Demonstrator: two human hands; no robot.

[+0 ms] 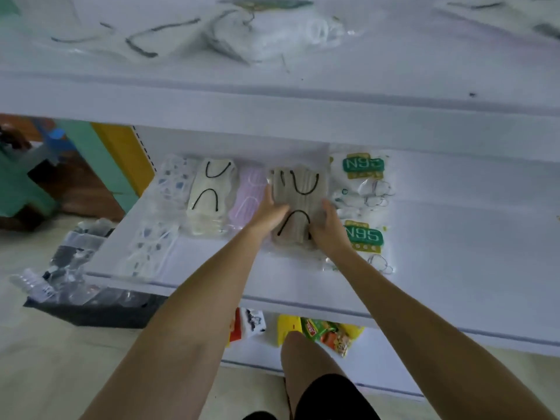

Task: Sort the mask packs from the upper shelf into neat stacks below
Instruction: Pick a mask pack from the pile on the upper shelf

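Both hands are on the grey mask pack (298, 204) with black ear loops, which lies flat on the middle shelf (454, 225). Left hand (268, 209) has its fingers about straight, pressed along the pack's left edge. Right hand (328, 227) looks curled round the right edge, thumb on top; motion blur, so not certain. The pack sits in a row: patterned clear packs (171, 184) far left, then cream pack (212, 198) with black loops, lilac pack (250, 195) just beside the left hand, grey pack, then two N95 packs (363, 177) on the right, one behind the other. Upper shelf (303, 98) is white, same as the middle one, with loose mask packs (272, 34) strewn on it, blurred. Bottom shelf (394, 374) holds snack packets (330, 334). Beige tile floor (60, 374). On it at left, a dark tray (91, 316) with clear plastic items; contents unclear. Green and yellow frame (103, 159) behind it.
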